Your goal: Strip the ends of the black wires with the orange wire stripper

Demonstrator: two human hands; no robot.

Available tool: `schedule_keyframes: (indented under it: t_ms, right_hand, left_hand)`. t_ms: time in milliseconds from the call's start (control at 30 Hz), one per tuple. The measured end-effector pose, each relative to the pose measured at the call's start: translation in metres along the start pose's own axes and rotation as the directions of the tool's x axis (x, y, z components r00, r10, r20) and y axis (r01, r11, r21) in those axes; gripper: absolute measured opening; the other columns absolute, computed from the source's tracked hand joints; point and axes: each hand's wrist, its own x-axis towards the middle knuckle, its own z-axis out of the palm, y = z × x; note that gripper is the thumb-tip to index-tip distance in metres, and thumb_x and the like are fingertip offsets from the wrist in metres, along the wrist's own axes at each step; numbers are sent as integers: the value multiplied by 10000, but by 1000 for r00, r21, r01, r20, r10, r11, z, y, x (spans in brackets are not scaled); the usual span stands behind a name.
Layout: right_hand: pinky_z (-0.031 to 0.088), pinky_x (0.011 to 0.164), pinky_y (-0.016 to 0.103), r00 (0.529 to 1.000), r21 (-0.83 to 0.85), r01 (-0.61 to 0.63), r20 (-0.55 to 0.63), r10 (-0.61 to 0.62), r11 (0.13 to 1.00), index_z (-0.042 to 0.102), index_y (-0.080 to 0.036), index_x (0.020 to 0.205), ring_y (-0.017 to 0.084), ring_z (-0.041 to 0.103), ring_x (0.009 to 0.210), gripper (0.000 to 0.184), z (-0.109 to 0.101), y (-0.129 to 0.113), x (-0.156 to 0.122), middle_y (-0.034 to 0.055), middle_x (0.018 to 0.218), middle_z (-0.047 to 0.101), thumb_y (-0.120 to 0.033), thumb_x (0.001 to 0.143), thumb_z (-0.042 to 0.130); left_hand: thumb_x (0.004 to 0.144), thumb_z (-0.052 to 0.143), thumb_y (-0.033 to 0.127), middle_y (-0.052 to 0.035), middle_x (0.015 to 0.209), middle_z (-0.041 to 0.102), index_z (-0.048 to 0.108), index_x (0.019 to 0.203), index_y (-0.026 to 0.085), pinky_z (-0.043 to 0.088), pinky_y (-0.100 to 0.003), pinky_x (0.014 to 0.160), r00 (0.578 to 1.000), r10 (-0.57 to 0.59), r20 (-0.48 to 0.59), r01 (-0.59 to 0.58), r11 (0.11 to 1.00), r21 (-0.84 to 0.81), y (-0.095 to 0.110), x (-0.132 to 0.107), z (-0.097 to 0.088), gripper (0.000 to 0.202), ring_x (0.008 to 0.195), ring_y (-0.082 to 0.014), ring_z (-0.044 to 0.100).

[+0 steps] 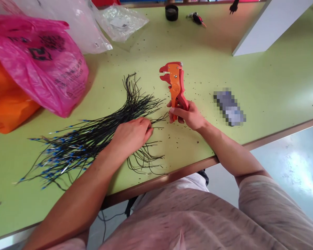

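My right hand (189, 114) is wrapped round the handles of a red and orange wire stripper (175, 83). The stripper stands upright over the table, its jaws pointing left with a gap between them. My left hand (134, 133) lies on a big spread bundle of thin black wires (112, 121), fingers curled over a few of them. Some wire ends stick out to the right past those fingers, towards the stripper. Blue tips (59, 149) mark the wires' left ends. What lies under the left palm is hidden.
A pink plastic bag (41, 62) lies at the left on an orange bag (5, 104), with clear bags (120, 22) behind. A black round cap (171, 12), a small red and black tool (197, 18) and a white panel (271, 27) stand farther back. A blurred-out rectangular object (229, 107) lies right.
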Motion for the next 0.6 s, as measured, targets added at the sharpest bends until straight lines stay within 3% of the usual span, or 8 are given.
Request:
schedule_keyframes:
  t_ms: [200,333,467,600]
  right_hand:
    - [412,490,234,1000,11,-3,29,3,1000,657,-158,1040,128,664,611,313,2,3,0,-6,716,708,-361,888,840]
    - [417,494,241,999,-3,-3,48,3,1000,652,-146,1060,113,609,579,357,2,4,1,1,702,716,-399,896,844]
    - [424,509,236,997,-10,-3,77,4,1000,637,-141,1086,122,630,609,363,2,3,0,9,722,715,-383,911,842]
    - [435,535,236,995,-3,-12,97,12,1000,635,-135,1093,128,633,632,345,4,6,0,5,719,706,-352,909,830]
  left_hand:
    - [1079,410,232,-192,1179,779,740,1167,103,579,-412,756,1000,14,-25,-14,1000,-1,7,-2,3,365,1103,-377,772]
    - [1065,400,240,-218,1163,772,731,1138,106,577,-412,757,992,4,-129,-11,998,-54,4,-4,15,364,1120,-385,762]
    - [1037,435,318,-187,1087,794,700,1125,138,584,-435,823,977,-40,-209,-16,965,-261,-6,-1,32,332,1018,-366,775]
    - [996,486,377,-121,1062,815,679,1187,180,585,-387,840,947,-151,-284,-14,863,-505,-13,2,41,335,933,-293,778]
